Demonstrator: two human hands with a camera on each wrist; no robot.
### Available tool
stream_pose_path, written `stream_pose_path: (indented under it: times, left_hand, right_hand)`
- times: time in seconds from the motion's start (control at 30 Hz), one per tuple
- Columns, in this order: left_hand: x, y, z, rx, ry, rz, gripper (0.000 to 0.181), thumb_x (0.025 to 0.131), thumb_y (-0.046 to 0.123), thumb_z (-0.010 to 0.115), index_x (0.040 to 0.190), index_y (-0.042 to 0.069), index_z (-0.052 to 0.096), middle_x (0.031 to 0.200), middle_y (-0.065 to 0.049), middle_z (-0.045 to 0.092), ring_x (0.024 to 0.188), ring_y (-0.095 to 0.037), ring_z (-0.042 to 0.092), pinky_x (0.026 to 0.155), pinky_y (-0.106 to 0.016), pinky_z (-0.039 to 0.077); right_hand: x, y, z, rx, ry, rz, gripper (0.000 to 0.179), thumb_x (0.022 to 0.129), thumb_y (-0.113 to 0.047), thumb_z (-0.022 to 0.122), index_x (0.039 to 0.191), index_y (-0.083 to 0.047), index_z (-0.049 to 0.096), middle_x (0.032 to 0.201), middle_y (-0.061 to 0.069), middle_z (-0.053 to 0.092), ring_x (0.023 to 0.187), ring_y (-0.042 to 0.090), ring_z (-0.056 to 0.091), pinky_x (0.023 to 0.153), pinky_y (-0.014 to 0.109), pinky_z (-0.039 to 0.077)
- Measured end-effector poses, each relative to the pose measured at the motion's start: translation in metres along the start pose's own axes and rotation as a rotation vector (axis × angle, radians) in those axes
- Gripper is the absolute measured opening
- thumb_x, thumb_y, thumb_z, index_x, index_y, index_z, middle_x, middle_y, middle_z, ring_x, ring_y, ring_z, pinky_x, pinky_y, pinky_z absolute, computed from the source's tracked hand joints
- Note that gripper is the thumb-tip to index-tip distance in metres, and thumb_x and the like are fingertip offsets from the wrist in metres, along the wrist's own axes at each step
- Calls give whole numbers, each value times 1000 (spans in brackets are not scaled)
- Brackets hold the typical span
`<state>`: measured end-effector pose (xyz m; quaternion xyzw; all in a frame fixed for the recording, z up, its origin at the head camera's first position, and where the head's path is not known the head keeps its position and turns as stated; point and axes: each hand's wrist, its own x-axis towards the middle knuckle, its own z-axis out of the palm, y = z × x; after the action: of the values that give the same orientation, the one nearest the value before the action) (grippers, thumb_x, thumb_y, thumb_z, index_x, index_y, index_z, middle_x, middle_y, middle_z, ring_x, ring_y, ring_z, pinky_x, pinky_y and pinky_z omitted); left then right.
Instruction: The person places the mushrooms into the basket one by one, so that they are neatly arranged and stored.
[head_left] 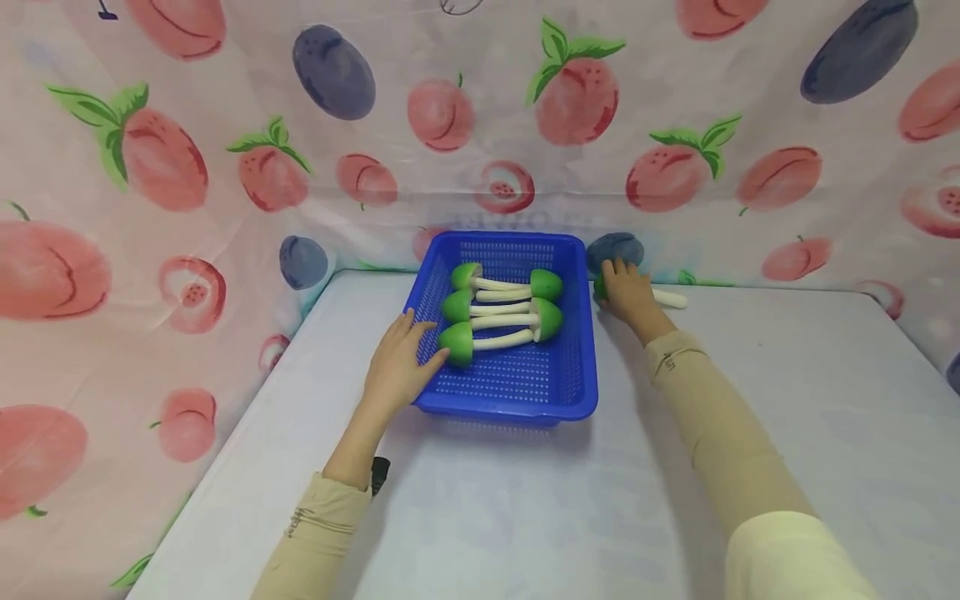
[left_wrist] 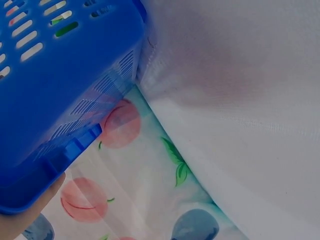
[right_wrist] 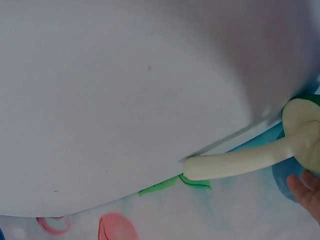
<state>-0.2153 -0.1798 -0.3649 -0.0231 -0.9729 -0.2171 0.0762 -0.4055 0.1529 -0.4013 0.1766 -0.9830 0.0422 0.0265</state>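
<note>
A blue plastic basket (head_left: 577, 408) stands in the middle of the table near the back wall. Inside it lie several toy mushrooms (head_left: 547, 319) with green caps and white stems, their caps pointing to alternate sides. My left hand (head_left: 397, 367) holds the basket's left rim, its thumb reaching inside by the nearest green cap. Beyond the basket's right side, my right hand (head_left: 628, 292) grips another toy mushroom (right_wrist: 235, 162) by its green cap. That mushroom's white stem sticks out to the right, and most of its cap is hidden by the hand in the head view.
A white-covered table (head_left: 787, 417) runs up to a fruit-print cloth (head_left: 480, 108) that hangs along the back and left sides. The basket's perforated wall (left_wrist: 75, 75) fills the upper left of the left wrist view.
</note>
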Motion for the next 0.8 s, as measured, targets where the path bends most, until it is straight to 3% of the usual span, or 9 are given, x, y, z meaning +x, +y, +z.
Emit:
stream_pose_path:
  times: [0.17,0.37,0.67,0.8]
  left_hand:
    - [1,-2,1,4,14,13,53,91,39,57,133,7,51,151,-23,29,143,-37,23,116,-52,23]
    - [1,-3,1,9,6,5,52,92,38,57,133,7,51,151,-23,29,143,-37,23,116,-52,23]
    - [-2,-3,1,17,9,6,52,92,39,56,132,7,51,151,-24,29,142,-37,24,116,-51,23]
    - [0,-3,0,15,8,12,52,92,38,56,132,6,51,151,-25,29,142,-38,23,116,-52,23]
  right_hand:
    - [1,-3,1,-13,-13,3,61,87,-18,66,128,11,32,124,37,39,116,54,40,91,63,42]
    - [-2,1,-6,-26,-9,-13,54,81,-22,71,109,19,48,117,38,39,111,53,42,85,60,46]
    - [-8,3,-32,-30,24,-34,53,78,-22,74,106,13,47,104,37,57,101,51,50,82,60,47]
    - [-13,0,-50,-23,13,-23,57,79,-25,73,111,12,44,110,37,55,103,50,49,83,59,47]
